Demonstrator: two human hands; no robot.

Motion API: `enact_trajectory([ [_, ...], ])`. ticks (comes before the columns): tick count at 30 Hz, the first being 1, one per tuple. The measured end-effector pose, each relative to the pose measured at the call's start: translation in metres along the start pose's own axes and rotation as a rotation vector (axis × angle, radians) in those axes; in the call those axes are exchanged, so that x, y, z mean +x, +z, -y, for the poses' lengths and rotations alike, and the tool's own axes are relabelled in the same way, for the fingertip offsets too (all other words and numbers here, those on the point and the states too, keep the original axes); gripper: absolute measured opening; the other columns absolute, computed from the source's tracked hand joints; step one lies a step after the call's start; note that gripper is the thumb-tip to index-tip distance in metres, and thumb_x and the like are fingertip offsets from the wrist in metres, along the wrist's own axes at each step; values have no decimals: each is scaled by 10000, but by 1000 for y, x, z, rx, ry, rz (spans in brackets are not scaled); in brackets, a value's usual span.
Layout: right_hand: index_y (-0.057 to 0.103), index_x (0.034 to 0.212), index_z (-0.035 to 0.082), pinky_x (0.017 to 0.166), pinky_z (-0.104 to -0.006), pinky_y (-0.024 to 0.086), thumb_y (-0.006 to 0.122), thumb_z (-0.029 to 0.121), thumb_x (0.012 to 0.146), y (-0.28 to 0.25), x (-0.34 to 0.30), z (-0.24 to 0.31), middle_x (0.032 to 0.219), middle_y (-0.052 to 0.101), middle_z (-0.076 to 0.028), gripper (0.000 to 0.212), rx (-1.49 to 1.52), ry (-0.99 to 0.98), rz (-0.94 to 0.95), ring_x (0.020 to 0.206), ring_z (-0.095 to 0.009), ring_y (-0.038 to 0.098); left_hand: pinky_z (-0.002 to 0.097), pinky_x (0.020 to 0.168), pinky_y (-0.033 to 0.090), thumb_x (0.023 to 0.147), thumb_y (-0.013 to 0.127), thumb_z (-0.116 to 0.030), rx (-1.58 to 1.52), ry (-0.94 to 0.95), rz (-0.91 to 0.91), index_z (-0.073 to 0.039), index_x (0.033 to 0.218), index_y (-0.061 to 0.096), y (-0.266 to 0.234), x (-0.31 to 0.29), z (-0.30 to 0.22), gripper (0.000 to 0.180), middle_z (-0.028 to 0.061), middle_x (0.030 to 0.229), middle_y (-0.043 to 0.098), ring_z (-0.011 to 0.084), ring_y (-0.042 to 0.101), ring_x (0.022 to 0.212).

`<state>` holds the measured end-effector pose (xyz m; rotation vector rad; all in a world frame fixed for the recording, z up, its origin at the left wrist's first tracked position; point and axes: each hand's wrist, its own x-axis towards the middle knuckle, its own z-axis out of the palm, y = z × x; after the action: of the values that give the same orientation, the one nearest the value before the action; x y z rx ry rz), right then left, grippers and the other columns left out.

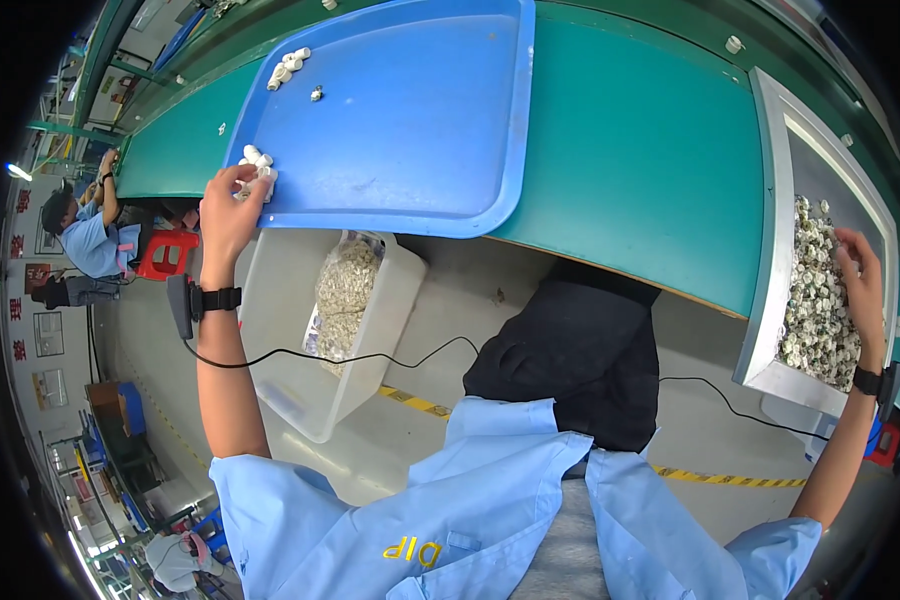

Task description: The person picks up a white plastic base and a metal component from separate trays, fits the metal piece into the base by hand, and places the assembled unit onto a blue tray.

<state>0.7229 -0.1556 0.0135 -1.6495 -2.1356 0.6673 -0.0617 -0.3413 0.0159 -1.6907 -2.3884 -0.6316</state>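
My left hand [232, 212] is at the near left corner of a blue tray [400, 130], its fingers curled and closed round small white cylindrical caps [254, 158]. More of these white caps [288, 68] lie in a group at the tray's far left, and a single small metallic part [317, 93] sits close to them. Over on the right, my right hand [862, 285] reaches into a metal-framed tray [770, 200], fingers apart and bent over a heap of small white and silvery parts [818, 300]. I see nothing held in it.
Both trays rest on a green bench [650, 150]. Below it stands a translucent bin [390, 330] containing bags of small parts [346, 290]. Thin black cables run from my wristbands. Farther left are a person in blue [95, 240] and a red stool [168, 255].
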Motion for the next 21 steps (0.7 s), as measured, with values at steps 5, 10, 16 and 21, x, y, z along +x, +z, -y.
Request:
enact_trajectory([
  [5, 602, 1184, -1, 851, -251, 445, 569, 115, 990, -2, 0, 10, 1075, 582, -42, 229, -11, -149, -210, 983, -109, 533, 397, 834, 502, 817, 735, -319, 256, -49, 3, -16, 904, 709, 0, 6, -2, 317, 141, 1017, 683, 318, 645, 932],
  [10, 614, 1106, -7, 887, -263, 463, 601, 104, 973, -17, -20, 18, 1097, 587, -37, 174, 115, -144, -127, 1033, -119, 581, 406, 848, 504, 835, 763, -289, 164, 145, -156, 5, 996, 678, 13, 16, 35, 345, 163, 1039, 664, 336, 642, 936],
  [16, 631, 1102, -39, 814, -263, 521, 676, 72, 918, 18, -38, 90, 1011, 665, -65, 219, 463, -133, -291, 925, -119, 641, 338, 961, 462, 1011, 573, -185, -482, 103, -82, 12, 1240, 580, -11, -24, -59, 303, 116, 1176, 636, 194, 599, 1086],
  [21, 644, 1041, -49, 787, -327, 559, 642, -37, 876, 53, -84, 151, 1036, 672, -180, 166, 800, -317, -244, 882, -218, 669, 381, 893, 467, 908, 661, -91, -813, 654, 75, 58, 1176, 575, 23, -89, -212, 319, 193, 1023, 619, 271, 596, 919],
])
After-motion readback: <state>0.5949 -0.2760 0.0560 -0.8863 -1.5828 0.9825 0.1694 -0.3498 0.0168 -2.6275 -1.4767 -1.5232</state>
